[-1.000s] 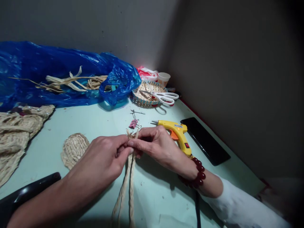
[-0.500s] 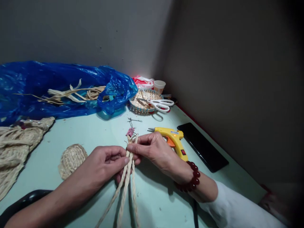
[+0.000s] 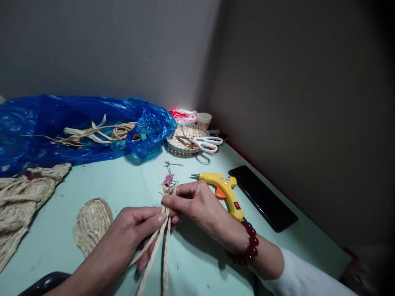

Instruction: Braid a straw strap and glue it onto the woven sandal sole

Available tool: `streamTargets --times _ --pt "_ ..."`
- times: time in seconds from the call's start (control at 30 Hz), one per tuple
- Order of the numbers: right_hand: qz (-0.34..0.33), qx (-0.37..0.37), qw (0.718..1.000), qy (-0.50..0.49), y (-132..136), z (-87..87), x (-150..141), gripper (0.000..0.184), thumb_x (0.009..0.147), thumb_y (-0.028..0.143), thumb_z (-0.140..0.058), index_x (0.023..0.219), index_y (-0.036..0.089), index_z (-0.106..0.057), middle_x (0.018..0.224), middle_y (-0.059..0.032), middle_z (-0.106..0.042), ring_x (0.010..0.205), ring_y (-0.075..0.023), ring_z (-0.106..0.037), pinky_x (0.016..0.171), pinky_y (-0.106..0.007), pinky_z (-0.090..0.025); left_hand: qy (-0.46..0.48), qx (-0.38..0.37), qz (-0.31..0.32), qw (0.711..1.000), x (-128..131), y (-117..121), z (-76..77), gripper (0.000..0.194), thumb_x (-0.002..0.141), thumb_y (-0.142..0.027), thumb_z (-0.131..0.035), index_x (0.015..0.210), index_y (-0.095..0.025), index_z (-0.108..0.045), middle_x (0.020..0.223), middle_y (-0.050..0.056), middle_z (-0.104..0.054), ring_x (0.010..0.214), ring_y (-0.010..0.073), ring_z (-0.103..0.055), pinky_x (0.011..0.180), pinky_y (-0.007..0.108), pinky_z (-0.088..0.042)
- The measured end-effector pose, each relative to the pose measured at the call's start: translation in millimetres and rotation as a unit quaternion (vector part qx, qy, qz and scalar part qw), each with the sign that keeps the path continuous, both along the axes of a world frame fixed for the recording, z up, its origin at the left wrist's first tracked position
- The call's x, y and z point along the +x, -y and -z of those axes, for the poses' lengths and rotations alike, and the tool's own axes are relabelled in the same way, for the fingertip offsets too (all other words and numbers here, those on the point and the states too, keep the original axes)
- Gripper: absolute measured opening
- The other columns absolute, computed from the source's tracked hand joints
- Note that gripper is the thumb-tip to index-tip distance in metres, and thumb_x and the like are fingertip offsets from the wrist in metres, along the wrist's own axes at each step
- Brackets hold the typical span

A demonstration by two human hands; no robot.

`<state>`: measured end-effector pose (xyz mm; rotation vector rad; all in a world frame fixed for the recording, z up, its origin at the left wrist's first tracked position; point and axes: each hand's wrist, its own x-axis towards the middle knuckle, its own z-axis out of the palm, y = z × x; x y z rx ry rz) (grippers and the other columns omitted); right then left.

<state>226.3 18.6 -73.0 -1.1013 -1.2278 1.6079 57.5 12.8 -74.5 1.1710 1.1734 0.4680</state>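
Several pale braided straw cords (image 3: 166,250) run from a pink clip (image 3: 168,180) down toward me over the table. My right hand (image 3: 197,205) pinches them between thumb and fingers just below the clip. Close beside it, my left hand (image 3: 140,230) grips the cords a little lower, its thumb pressed on top. Below my hands the cords spread apart and leave the picture at the bottom. The clip is tied to a thin metal wire piece (image 3: 173,164) lying on the table. Fingertips under the cords are partly hidden.
A yellow glue gun (image 3: 226,187) and a black phone (image 3: 262,197) lie to the right. Behind are white-handled scissors (image 3: 208,144) on a woven basket (image 3: 175,150), a cup (image 3: 204,120) and a blue plastic bag (image 3: 40,119) with straw. Woven pieces (image 3: 94,224) lie left.
The view has tilted up slightly, so everything sits lower. My left thumb has moved in closer to my right hand, and the cords' lower ends have swung left and drawn together.
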Motion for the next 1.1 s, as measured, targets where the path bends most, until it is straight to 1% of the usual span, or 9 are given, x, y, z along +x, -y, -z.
streamTargets --times 0.1,0.23,0.4,0.5,0.67,0.77,0.87,1.03,1.1 --pt "-0.005 0.0 1.0 -0.01 0.6 4.3 -1.7 0.027 0.081 0.032 -0.068 0.061 0.017 -0.06 0.055 0.0028 -0.055 0.048 -0.0109 -0.052 0.05 -0.024 -0.043 0.035 -0.063 -0.025 0.997 2.0 4.6 0.2 0.034 0.087 -0.046 -0.06 0.083 -0.015 -0.073 0.037 -0.008 -0.044 0.032 0.0054 -0.024 0.038 0.021 -0.012" --pt "-0.009 0.042 0.999 0.005 1.2 5.5 -0.5 0.024 0.084 0.025 -0.064 0.062 0.016 -0.061 0.057 0.0024 -0.055 0.052 -0.0099 -0.049 0.051 -0.023 -0.039 0.096 -0.077 -0.05 0.991 4.8 9.2 0.5 0.039 0.088 -0.05 -0.057 0.08 -0.014 -0.071 0.039 -0.007 -0.043 0.037 0.0054 -0.024 0.039 0.019 -0.019" --pt "-0.03 0.075 0.996 0.045 0.6 6.0 3.0 0.028 0.087 0.026 -0.064 0.061 0.016 -0.064 0.058 0.0015 -0.059 0.058 -0.0106 -0.051 0.059 -0.023 -0.04 0.043 -0.075 -0.023 0.996 2.8 7.5 7.3 0.044 0.088 -0.053 -0.054 0.072 -0.015 -0.067 0.034 -0.009 -0.038 0.031 0.0042 -0.02 0.034 0.019 -0.014" --pt "-0.037 0.05 0.998 0.024 -0.8 6.4 4.4 0.033 0.086 0.033 -0.067 0.059 0.014 -0.064 0.059 0.0 -0.061 0.06 -0.0111 -0.053 0.063 -0.024 -0.041 0.032 -0.079 -0.012 0.996 0.9 6.8 11.1 0.041 0.086 -0.053 -0.056 0.074 -0.016 -0.068 0.036 -0.009 -0.038 0.031 0.0048 -0.021 0.033 0.019 -0.015" --pt "-0.027 -0.025 0.999 -0.022 0.1 3.1 -0.5 0.038 0.081 0.044 -0.071 0.06 0.013 -0.062 0.057 0.0002 -0.057 0.055 -0.0106 -0.049 0.059 -0.025 -0.038 0.079 -0.112 -0.051 0.989 0.6 8.0 15.3 0.037 0.084 -0.055 -0.061 0.074 -0.02 -0.067 0.041 -0.008 -0.042 0.036 0.0059 -0.029 0.037 0.019 -0.017" --pt "-0.003 -0.003 1.0 0.013 1.7 1.9 -5.1 0.038 0.08 0.042 -0.073 0.057 0.014 -0.06 0.056 0.0002 -0.056 0.059 -0.0118 -0.047 0.062 -0.026 -0.038 0.114 -0.132 -0.056 0.983 -0.7 7.1 17.1 0.045 0.081 -0.063 -0.061 0.069 -0.019 -0.065 0.038 -0.011 -0.034 0.035 0.0046 -0.018 0.036 0.02 -0.01" --pt "-0.017 0.007 1.0 0.013 2.1 2.1 -6.5 0.038 0.086 0.037 -0.067 0.056 0.015 -0.057 0.057 -0.001 -0.056 0.061 -0.0129 -0.048 0.065 -0.028 -0.038 0.088 -0.116 -0.031 0.989 -3.5 5.4 15.3 0.044 0.085 -0.058 -0.057 0.063 -0.019 -0.062 0.034 -0.013 -0.027 0.032 0.0036 -0.011 0.034 0.02 -0.007" --pt "-0.098 -0.018 0.994 -0.04 -1.8 -3.6 1.0 0.027 0.084 0.035 -0.07 0.073 0.012 -0.064 0.067 -0.0018 -0.061 0.066 -0.0116 -0.051 0.067 -0.025 -0.04 0.077 -0.115 -0.026 0.99 -6.4 4.0 10.1 0.042 0.081 -0.056 -0.062 0.062 -0.019 -0.062 0.04 -0.012 -0.031 0.033 0.0026 -0.012 0.033 0.018 -0.006" --pt "-0.101 -0.043 0.993 -0.036 -3.3 -7.2 4.9 0.023 0.08 0.033 -0.076 0.085 0.013 -0.067 0.07 -0.0007 -0.064 0.069 -0.0115 -0.056 0.071 -0.024 -0.042 0.077 -0.122 -0.022 0.989 -7.1 4.2 11.1 0.044 0.08 -0.058 -0.063 0.063 -0.018 -0.063 0.039 -0.012 -0.031 0.034 0.0031 -0.014 0.034 0.019 -0.007"
